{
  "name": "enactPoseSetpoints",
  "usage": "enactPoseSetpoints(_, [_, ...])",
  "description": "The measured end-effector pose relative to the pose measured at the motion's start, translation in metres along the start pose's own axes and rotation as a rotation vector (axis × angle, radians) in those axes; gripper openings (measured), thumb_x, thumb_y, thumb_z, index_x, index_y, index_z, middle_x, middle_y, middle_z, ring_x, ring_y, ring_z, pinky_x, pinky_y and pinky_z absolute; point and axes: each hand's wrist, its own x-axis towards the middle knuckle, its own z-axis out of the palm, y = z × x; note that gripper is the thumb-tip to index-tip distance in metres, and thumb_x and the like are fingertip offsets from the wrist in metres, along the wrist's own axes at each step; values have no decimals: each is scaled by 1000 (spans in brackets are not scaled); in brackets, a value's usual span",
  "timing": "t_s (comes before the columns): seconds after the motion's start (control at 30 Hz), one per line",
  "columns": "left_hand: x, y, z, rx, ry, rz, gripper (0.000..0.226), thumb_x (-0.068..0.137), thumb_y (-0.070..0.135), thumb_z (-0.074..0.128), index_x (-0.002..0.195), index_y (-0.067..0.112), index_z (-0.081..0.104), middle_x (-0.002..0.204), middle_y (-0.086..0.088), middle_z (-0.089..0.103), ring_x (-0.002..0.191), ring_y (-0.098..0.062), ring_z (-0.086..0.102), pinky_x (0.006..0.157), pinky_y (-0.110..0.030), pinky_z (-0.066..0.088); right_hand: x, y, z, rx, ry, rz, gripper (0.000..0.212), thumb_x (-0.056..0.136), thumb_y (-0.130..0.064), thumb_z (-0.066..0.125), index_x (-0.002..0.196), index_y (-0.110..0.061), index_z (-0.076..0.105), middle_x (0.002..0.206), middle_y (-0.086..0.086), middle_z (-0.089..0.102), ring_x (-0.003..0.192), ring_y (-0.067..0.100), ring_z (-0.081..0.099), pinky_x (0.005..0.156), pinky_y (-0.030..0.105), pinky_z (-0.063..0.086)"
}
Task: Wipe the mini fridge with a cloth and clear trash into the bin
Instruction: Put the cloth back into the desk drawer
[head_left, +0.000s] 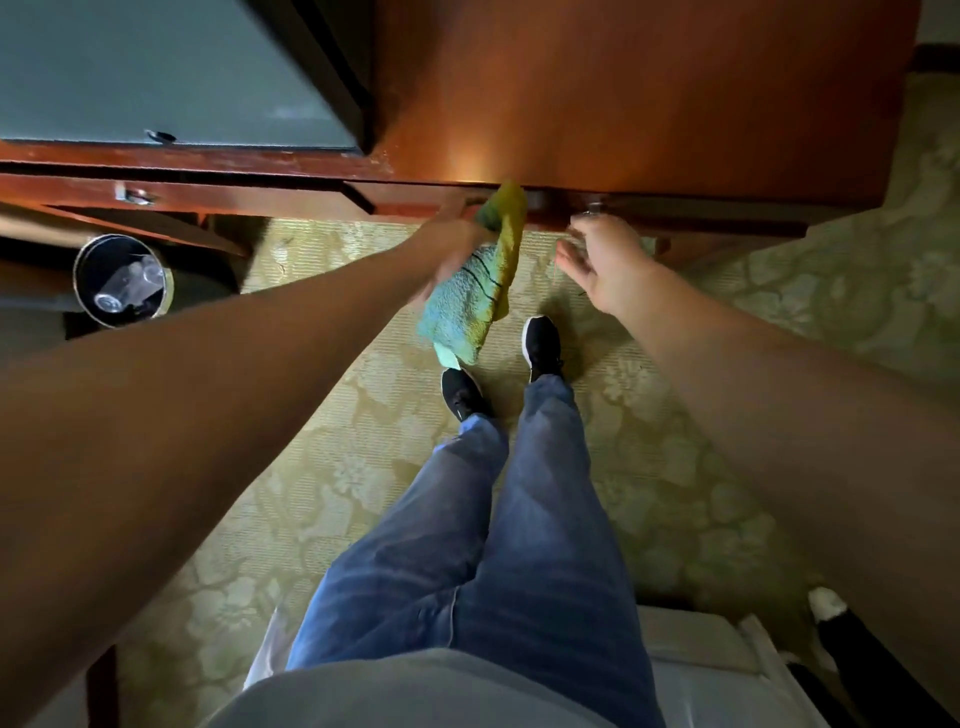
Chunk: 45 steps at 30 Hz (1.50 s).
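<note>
left hand (451, 248) grips the cloth (474, 291); right hand (602, 262), grip open, reaches the cabinet knob (594, 208). judged step: opening for fridge access. next: pull the knob.

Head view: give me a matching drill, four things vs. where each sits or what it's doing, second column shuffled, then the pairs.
Things:
1. cloth
2. bin
3. right hand
4. shoes

Place or state:
A. on the patterned carpet, below the cabinet edge
B. on the floor at far left, clear plastic trash inside
C. held by the left hand, hanging down from the cabinet front
D. open, fingers reaching toward the metal knob

Pairs: 1-C, 2-B, 3-D, 4-A
</note>
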Motion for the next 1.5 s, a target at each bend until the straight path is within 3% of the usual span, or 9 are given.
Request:
enactPoseSetpoints(0.33, [18, -2, -1, 279, -45, 99, 70, 94, 25, 66, 157, 30, 35, 153, -9, 48, 131, -31, 51, 106, -36, 40, 18, -10, 11, 203, 97, 79, 24, 95, -14, 66, 119, -9, 63, 105, 4, 68, 80, 10, 66, 72, 28, 62])
enactPoseSetpoints(0.53, [18, -1, 4, 402, -56, 164, 69, 97, 22, 62, 158, 34, 31, 127, -3, 60, 76, -19, 63, 58, -27, 46, 18, -21, 14, 117, 200, 65, 30, 87, 6, 69, 115, -4, 65, 98, 11, 70, 75, 17, 66, 71, 30, 63])
enactPoseSetpoints(0.63, [17, 3, 9, 461, -67, 194, 68, 97, 23, 61, 158, 33, 31, 124, -2, 63, 70, -15, 61, 56, -29, 46, 14, -13, 5, 16, 102, 54, 23, 97, -1, 58, 118, -8, 61, 95, 3, 60, 88, 11, 63, 79, 25, 61])
enactPoseSetpoints(0.73, [14, 9, 14, 530, -75, 259, 65, 96, 29, 58, 155, 35, 33, 125, 1, 65, 73, -16, 66, 60, -32, 50, 18, -5, 6, 106, 49, 108, 19, 105, -9, 40, 95, -10, 56, 78, 0, 44, 65, 9, 43, 88, 19, 53])
enactPoseSetpoints(0.8, [10, 15, 18, 574, -91, 310, 65, 94, 31, 55, 154, 38, 31, 120, 5, 68, 67, -16, 65, 56, -31, 50, 16, -1, 3, 50, 59, 49, 33, 107, -16, 38, 75, -13, 45, 69, 0, 38, 54, 13, 32, 90, 12, 47])
enactPoseSetpoints(0.9, [5, 22, 21, 680, -64, 334, 68, 94, 32, 52, 155, 44, 24, 87, 5, 68, 54, -15, 58, 46, -27, 43, 11, -3, -2, -79, -25, 45, 40, 108, -17, 32, 69, -15, 40, 66, -1, 34, 53, 12, 27, 49, 24, 17])
enactPoseSetpoints(1.1, [-4, 21, 24, 800, -91, 302, 73, 96, 34, 53, 158, 40, 16, 82, -8, 67, 51, -17, 53, 46, -29, 39, 5, 1, -11, -400, 43, -68, 25, 104, -15, 42, 80, -15, 50, 71, -2, 50, 52, 9, 42, 42, 18, 32])
enactPoseSetpoints(1.4, [-28, 61, 5, 784, -193, 295, 38, 95, 35, 59, 130, 21, 54, 98, -10, 68, 69, -19, 56, 62, -33, 43, -52, 9, -80, -1217, -399, 316, 25, 102, -32, 57, 111, -13, 69, 97, -3, 73, 78, 10, 60, 72, 24, 45])
enactPoseSetpoints(1.5, [-31, 73, 6, 776, -152, 331, 36, 93, 38, 61, 123, 21, 51, 97, -11, 68, 73, -23, 60, 62, -35, 47, -64, -16, -78, -1154, -377, 140, 19, 97, -19, 64, 110, -7, 72, 97, 5, 74, 79, 12, 63, 71, 24, 48])
